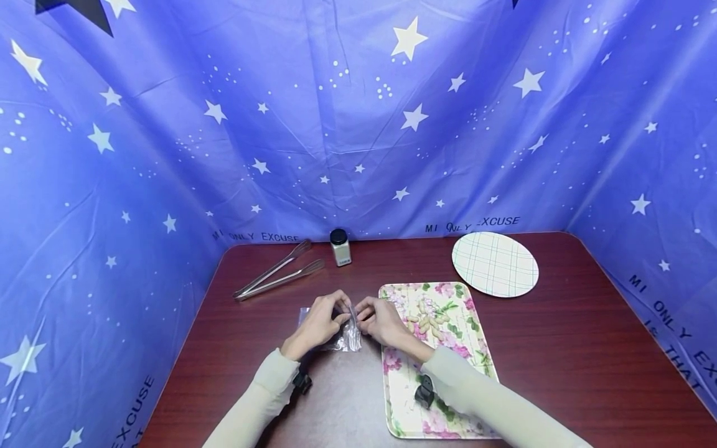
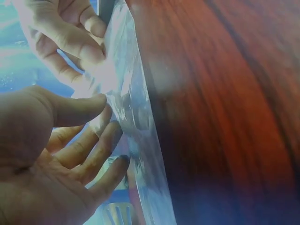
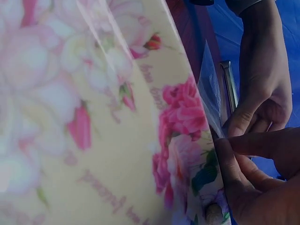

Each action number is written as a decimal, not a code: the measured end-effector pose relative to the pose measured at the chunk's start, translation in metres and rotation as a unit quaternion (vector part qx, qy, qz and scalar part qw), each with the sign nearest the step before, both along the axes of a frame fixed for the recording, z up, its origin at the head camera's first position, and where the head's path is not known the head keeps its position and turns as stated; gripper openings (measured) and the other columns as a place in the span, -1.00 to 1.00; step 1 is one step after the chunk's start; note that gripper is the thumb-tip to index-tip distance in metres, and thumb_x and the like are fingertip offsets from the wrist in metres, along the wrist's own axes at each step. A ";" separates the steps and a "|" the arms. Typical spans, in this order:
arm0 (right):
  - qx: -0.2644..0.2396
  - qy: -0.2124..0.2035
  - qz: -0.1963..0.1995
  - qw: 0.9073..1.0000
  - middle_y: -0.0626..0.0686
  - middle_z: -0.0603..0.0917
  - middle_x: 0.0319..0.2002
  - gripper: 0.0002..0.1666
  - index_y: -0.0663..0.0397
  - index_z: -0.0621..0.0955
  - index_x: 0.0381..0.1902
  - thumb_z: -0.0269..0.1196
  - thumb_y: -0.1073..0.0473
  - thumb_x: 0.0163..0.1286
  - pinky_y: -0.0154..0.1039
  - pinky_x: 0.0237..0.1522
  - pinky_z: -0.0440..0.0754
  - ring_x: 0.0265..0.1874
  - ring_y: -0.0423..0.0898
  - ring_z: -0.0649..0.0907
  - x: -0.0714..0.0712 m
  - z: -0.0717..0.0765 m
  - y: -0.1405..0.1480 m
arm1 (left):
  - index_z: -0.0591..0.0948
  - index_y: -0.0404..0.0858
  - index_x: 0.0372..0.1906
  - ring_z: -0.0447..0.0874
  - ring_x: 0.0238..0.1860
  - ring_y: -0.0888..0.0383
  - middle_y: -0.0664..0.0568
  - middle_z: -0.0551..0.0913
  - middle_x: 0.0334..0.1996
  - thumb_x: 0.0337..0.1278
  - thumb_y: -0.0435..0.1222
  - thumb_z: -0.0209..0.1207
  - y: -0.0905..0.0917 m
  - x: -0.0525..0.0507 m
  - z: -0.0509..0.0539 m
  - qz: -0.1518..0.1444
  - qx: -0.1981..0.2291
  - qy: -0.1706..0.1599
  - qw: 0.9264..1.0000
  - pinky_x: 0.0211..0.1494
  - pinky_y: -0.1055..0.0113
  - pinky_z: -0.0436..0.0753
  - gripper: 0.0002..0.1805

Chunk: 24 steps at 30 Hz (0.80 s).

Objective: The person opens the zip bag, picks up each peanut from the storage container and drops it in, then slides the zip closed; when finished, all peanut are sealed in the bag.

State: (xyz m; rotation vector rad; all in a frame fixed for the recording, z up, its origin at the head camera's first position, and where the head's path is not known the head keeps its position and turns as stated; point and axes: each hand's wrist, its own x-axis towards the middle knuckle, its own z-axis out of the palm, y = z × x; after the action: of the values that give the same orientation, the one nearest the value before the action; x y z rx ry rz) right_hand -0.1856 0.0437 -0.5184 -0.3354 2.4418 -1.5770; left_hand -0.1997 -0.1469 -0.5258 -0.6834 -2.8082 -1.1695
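Note:
A clear plastic bag (image 1: 351, 339) lies at the middle of the table, left of a floral tray (image 1: 399, 404). My left hand (image 1: 320, 320) pinches the bag's upper edge between thumb and fingers, and my right hand (image 1: 383, 320) pinches that edge from the other side. In the left wrist view the thin film of the bag (image 2: 143, 126) stretches past the fingertips of both hands. Unshelled peanuts (image 1: 430, 325) are scattered on the tray, just right of my right hand. Whether the bag's mouth is parted cannot be made out.
Metal tongs (image 1: 269, 277) lie spread at the back left. Beside them stands a small jar with a black lid (image 1: 340, 249). An oval checked plate (image 1: 495, 264) sits at the back right, near the tray's far corner. A blue star-patterned curtain (image 1: 358, 124) surrounds the table.

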 end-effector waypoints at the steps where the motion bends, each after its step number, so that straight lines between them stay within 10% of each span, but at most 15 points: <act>1: -0.004 -0.004 0.000 1.000 0.24 0.81 -0.30 -0.70 0.33 0.70 -0.11 0.34 0.54 0.17 -0.40 -0.41 0.70 -0.44 -0.03 0.80 0.000 0.000 0.000 | 0.64 -0.23 -0.22 0.78 -0.26 0.12 0.00 0.78 -0.37 0.11 -0.50 0.42 0.000 0.000 0.000 0.000 0.001 0.003 1.000 -0.04 0.26 0.72 -0.79; 24: -0.049 -0.028 -0.020 0.998 0.31 0.82 -0.34 -0.83 0.40 0.75 -0.19 0.45 0.44 0.24 -0.18 -0.33 0.81 -0.44 0.03 0.83 0.002 -0.003 0.006 | 0.76 -0.20 -0.24 0.67 -0.12 0.09 0.05 0.70 -0.25 -0.03 -0.38 0.55 0.001 0.014 0.006 0.051 0.012 0.129 0.990 0.01 0.16 0.64 -0.78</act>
State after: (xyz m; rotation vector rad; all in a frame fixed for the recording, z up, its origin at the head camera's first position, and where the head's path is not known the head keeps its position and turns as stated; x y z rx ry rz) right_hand -0.1838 0.0495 -0.5209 -0.2558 2.3483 -1.7037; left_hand -0.1853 -0.1461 -0.5203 -0.6311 -2.5779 -1.0146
